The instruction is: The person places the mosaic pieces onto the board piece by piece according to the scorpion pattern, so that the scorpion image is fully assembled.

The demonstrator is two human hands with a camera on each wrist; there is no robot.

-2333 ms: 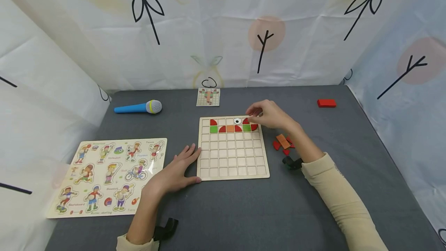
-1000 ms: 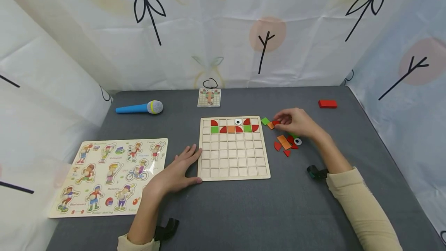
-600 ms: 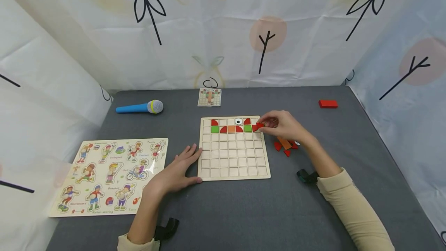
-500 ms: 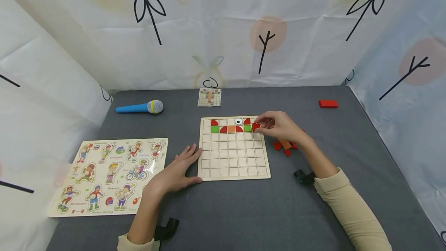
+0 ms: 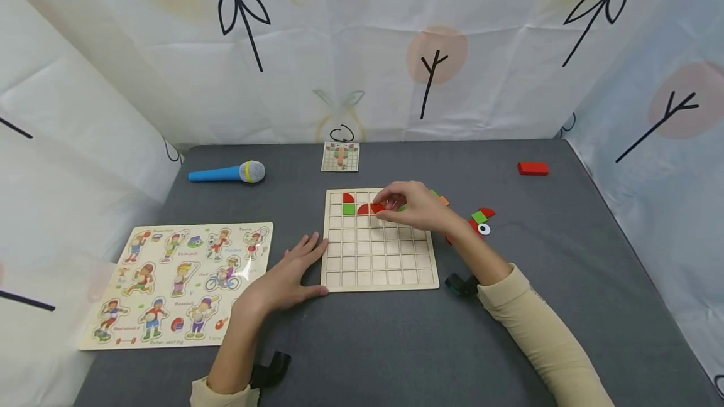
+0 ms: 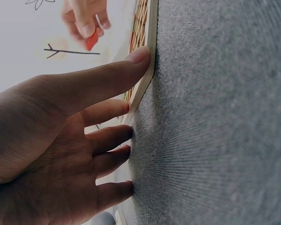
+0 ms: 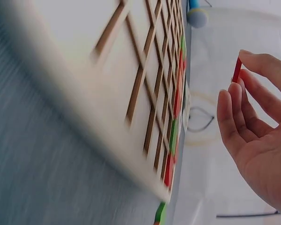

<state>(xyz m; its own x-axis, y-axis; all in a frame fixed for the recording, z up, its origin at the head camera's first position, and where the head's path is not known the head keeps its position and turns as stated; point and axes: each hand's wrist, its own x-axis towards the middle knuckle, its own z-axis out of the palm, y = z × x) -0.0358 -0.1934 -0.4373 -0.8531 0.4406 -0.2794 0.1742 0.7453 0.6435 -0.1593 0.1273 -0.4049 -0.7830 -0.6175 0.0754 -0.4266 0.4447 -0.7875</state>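
Observation:
My right hand pinches a small red quarter-round tile between thumb and fingertips, held above the upper rows of a wooden grid board. In the head view the hand hides several of the tiles set in the board. Toward the board's left side, a red tile sits above a green square tile. My left hand lies with fingers spread at the board's left edge. Its thumb touches the rim in the left wrist view, and the other fingertips rest beside it on the cloth.
Right of the board lie loose tiles, among them a green one and a round eye tile. A pattern card is behind the board. A toy microphone, a picture puzzle and a red block lie around.
My right hand went from the board to the loose tiles, picked up a red tile and carried it left over the board's upper rows. The left hand stayed at the board's edge.

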